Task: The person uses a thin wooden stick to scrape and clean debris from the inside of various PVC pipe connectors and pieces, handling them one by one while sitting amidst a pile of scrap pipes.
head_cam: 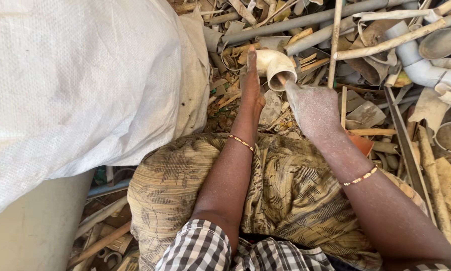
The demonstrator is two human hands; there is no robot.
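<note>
At far left: white woven sack (70, 85), bulging, leaning over the near scrap; a pale drum (32, 228) stands below it.
Risk, sack: if it slumps right it could crowd the left hand; it already sits just beside that arm.
Lap: patterned cloth (285, 195) over the knees, both forearms resting across it.
Left hand (251, 83): flat, fingers straight and pointing far, pressed edge-on against the left side of the pipe fitting (274, 68); bracing rather than clasping.
Pipe fitting: cream, curved elbow piece, open mouth facing near-right, lying on the scrap heap (386, 55) between the two hands.
Right hand (313, 108): dusty, closed around something thin that enters the fitting's mouth; what it is, cannot tell.
Risk, grip: left hand only props the fitting; a push from the right could roll it off into the heap.
Risk, edges: broken pipe shards (366, 113) lie just beside the right wrist; bare skin could be cut on a slip.
Far right: long grey pipes (306, 21) lie loosely stacked; judged liable to slide if the heap is disturbed.
</note>
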